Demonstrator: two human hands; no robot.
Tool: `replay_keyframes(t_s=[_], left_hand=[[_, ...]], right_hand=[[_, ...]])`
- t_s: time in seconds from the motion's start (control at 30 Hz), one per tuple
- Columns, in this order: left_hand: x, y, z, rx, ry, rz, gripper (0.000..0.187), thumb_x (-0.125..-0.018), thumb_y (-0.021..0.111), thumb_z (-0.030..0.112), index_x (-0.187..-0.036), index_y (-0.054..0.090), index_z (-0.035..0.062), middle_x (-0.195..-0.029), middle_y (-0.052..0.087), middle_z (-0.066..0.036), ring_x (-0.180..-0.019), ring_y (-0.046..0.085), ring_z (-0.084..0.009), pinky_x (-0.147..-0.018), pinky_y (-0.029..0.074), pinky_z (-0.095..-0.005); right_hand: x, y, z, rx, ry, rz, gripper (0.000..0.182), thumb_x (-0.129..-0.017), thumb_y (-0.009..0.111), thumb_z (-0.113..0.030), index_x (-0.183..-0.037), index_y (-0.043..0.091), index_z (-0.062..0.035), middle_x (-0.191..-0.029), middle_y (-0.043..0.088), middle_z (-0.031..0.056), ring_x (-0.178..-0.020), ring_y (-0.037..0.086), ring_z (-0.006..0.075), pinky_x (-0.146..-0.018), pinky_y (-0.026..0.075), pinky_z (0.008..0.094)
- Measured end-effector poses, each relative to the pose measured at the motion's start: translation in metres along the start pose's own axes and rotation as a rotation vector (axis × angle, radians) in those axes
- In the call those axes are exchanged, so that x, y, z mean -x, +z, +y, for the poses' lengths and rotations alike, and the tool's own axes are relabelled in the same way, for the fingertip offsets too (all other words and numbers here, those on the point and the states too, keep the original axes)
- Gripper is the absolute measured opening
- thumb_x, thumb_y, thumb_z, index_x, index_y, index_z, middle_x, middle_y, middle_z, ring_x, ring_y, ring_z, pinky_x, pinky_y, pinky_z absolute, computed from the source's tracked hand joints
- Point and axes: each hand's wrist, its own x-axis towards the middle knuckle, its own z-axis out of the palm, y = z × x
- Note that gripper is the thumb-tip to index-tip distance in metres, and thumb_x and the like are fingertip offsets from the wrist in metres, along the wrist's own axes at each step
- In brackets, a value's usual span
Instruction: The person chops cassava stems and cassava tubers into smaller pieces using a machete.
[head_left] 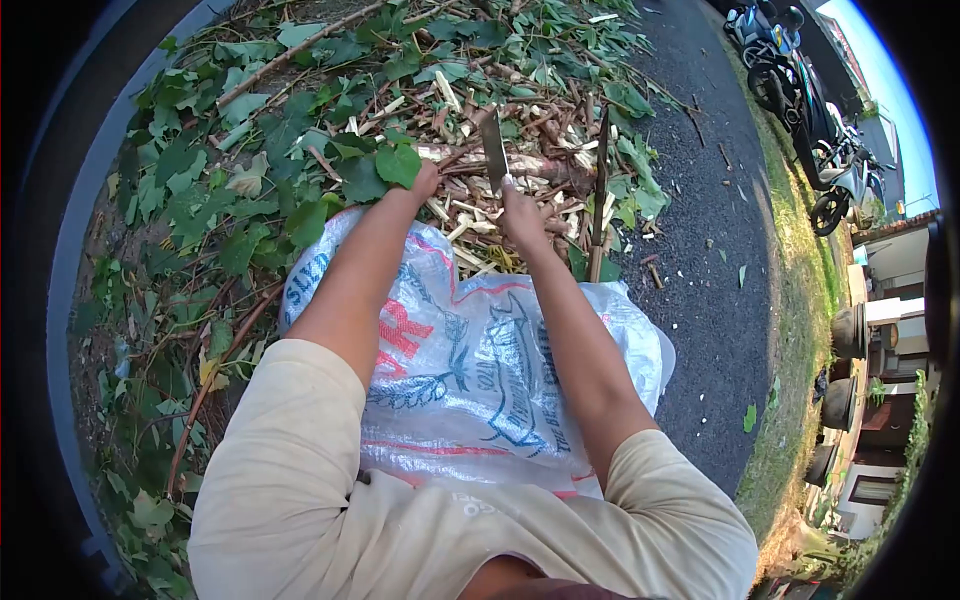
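Note:
My right hand (522, 215) is closed around the handle of a broad knife (494, 145), its blade pointing away from me over a pile of chopped stems (470, 225). Beside the leaves, my left hand (427, 182) has its fingers closed near thin stems; what it grips is too small to tell. Just beyond both hands a thick peeled log (510, 165) lies crosswise. To the right of the knife a long dark blade (600, 190) lies lengthwise on the pile. A white printed sack (450, 370) covers my lap below both forearms.
Green leaves and branches (250, 200) cover the ground at the left and far side. A strip of asphalt (710, 300) runs along the right, with grass beyond it. Parked motorbikes (805, 110) stand at the upper right, and several pots (840, 400) line a building at the right.

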Motion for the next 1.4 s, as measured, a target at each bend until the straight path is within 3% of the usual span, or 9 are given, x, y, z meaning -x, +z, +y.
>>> replay_keyframes(t_s=[0.2, 0.43, 0.63, 0.73, 0.93, 1.1, 1.17, 1.27, 1.4], left_hand=[[0.004, -0.003, -0.004, -0.486, 0.195, 0.025, 0.040, -0.096, 0.069, 0.041, -0.095, 0.079, 0.0026, -0.097, 0.075, -0.018, -0.094, 0.074, -0.0376, -0.087, 0.056, -0.0512], [0.014, -0.012, 0.013, -0.595, 0.178, -0.003, 0.049, -0.097, 0.067, 0.054, -0.094, 0.079, 0.0058, -0.091, 0.074, -0.015, -0.090, 0.074, -0.0354, -0.084, 0.056, -0.0503], [0.030, -0.053, 0.032, -0.453, 0.067, 0.132, 0.047, -0.097, 0.070, 0.050, -0.097, 0.079, 0.0040, -0.101, 0.077, -0.020, -0.094, 0.075, -0.0401, -0.085, 0.056, -0.0530], [0.026, -0.035, 0.025, -0.338, 0.049, 0.102, 0.044, -0.095, 0.070, 0.049, -0.099, 0.080, 0.0057, -0.102, 0.077, -0.019, -0.097, 0.074, -0.0411, -0.090, 0.054, -0.0548], [0.008, -0.027, 0.016, -0.166, -0.050, -0.062, 0.041, -0.093, 0.070, 0.046, -0.105, 0.082, 0.0091, -0.106, 0.078, -0.015, -0.103, 0.072, -0.0432, -0.101, 0.049, -0.0585], [0.013, -0.049, 0.018, -0.275, 0.082, 0.043, 0.049, -0.099, 0.068, 0.049, -0.096, 0.079, 0.0019, -0.095, 0.076, -0.023, -0.090, 0.074, -0.0421, -0.082, 0.056, -0.0519], [0.011, -0.040, 0.014, -0.378, 0.122, 0.040, 0.048, -0.099, 0.067, 0.049, -0.096, 0.079, 0.0022, -0.094, 0.076, -0.023, -0.090, 0.074, -0.0424, -0.082, 0.056, -0.0514], [0.005, -0.042, 0.011, -0.395, 0.144, 0.099, 0.048, -0.098, 0.068, 0.049, -0.095, 0.078, 0.0024, -0.092, 0.076, -0.023, -0.088, 0.074, -0.0421, -0.082, 0.056, -0.0531], [0.016, -0.033, 0.014, -0.401, 0.046, 0.249, 0.043, -0.096, 0.071, 0.047, -0.093, 0.075, 0.0034, -0.091, 0.075, -0.023, -0.092, 0.074, -0.0424, -0.086, 0.054, -0.0569]], right_hand=[[0.023, -0.102, -0.173, -0.383, -0.220, -0.009, 0.053, -0.111, 0.048, -0.055, -0.095, 0.060, -0.0053, -0.070, 0.047, -0.0025, -0.055, 0.040, 0.0065, -0.049, 0.031, 0.0255], [0.059, -0.118, -0.244, -0.552, -0.937, 0.368, 0.056, -0.112, 0.040, -0.060, -0.100, 0.054, -0.0061, -0.070, 0.047, -0.0018, -0.055, 0.042, 0.0070, -0.049, 0.031, 0.0236], [-0.016, -0.047, -0.015, 0.402, 0.048, -0.150, 0.082, -0.107, 0.041, -0.066, -0.107, 0.070, 0.0105, -0.088, 0.071, 0.0269, -0.086, 0.068, 0.0326, -0.086, 0.051, 0.0492], [-0.005, -0.060, -0.075, 0.279, -0.196, -0.132, 0.070, -0.109, 0.045, -0.057, -0.100, 0.070, 0.0078, -0.069, 0.061, 0.0095, -0.066, 0.059, 0.0171, -0.058, 0.046, 0.0404], [0.062, -0.111, -0.235, -0.241, -0.501, 0.002, 0.050, -0.113, 0.048, -0.047, -0.100, 0.063, -0.0012, -0.069, 0.051, -0.0003, -0.058, 0.046, 0.0062, -0.053, 0.036, 0.0270], [0.084, -0.068, -0.179, -0.538, -0.838, 0.317, 0.046, -0.114, 0.041, -0.053, -0.110, 0.051, -0.0075, -0.075, 0.046, -0.0018, -0.058, 0.040, 0.0047, -0.051, 0.033, 0.0215], [0.063, -0.014, -0.083, -0.504, -0.814, 0.287, 0.046, -0.114, 0.037, -0.055, -0.109, 0.048, -0.0095, -0.077, 0.048, -0.0013, -0.062, 0.042, 0.0063, -0.056, 0.036, 0.0214], [0.031, 0.020, 0.038, 0.256, -0.036, -0.052, 0.065, -0.112, 0.043, -0.055, -0.104, 0.068, 0.0040, -0.080, 0.064, 0.0140, -0.074, 0.061, 0.0170, -0.065, 0.048, 0.0334], [0.043, -0.023, -0.040, -0.219, 0.045, -0.049, 0.055, -0.110, 0.048, -0.052, -0.095, 0.066, -0.0028, -0.067, 0.054, 0.0013, -0.054, 0.050, 0.0121, -0.049, 0.037, 0.0300]])
